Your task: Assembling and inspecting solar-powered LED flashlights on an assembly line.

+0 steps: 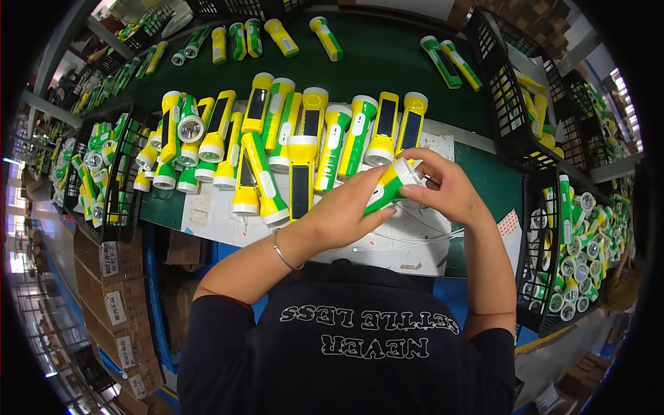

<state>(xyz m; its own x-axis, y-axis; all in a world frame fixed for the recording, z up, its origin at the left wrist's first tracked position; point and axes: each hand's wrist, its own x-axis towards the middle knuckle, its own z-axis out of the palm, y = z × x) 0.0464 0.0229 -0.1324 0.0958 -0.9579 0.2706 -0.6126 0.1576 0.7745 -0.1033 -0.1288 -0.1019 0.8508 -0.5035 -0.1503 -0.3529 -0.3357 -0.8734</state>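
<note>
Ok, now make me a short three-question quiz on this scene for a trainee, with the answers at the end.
1. What are the left hand and the right hand holding together?
2. True or false: the bracelet is worn on the right arm.
3. What lies on the white sheet, on the wearer's side of the hands? a) a screwdriver, b) a white cable, c) a pair of scissors.

Key:
1. A flashlight in green, yellow and white.
2. False; the bracelet is on the left.
3. b, a white cable.
</note>
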